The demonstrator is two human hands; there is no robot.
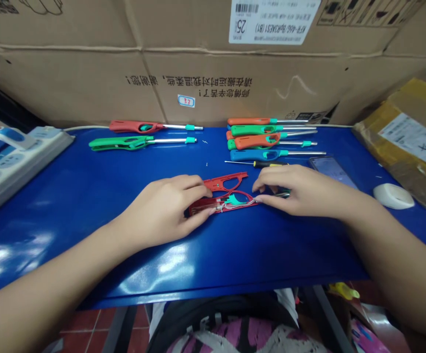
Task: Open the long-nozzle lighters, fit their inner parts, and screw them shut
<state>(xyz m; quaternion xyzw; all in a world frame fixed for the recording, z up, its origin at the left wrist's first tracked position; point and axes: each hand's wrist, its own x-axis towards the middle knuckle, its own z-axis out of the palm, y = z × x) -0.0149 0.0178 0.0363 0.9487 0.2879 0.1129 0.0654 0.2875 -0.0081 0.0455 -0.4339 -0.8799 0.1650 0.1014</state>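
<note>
A red lighter shell half (249, 206) lies open side up on the table, with a teal trigger (236, 199), thin wires and a clear part inside. My left hand (168, 206) is closed around its left end, thumb by the clear part and fingertips near the other half. That matching red shell half (217, 185), hollow with a grip opening, lies just behind it. At the right end my right hand (293, 191) pinches the wire end and the lighter's metal tube (283, 194); its fingers partly hide the tube.
A red lighter (132, 126) and a green lighter (119, 143) lie back left. Several lighters, including a blue one (259, 155), are grouped back right beside a screwdriver (260, 164), a phone (332, 170), a white mouse (393, 195) and a taped box (411, 142). A power strip (17, 162) stands left.
</note>
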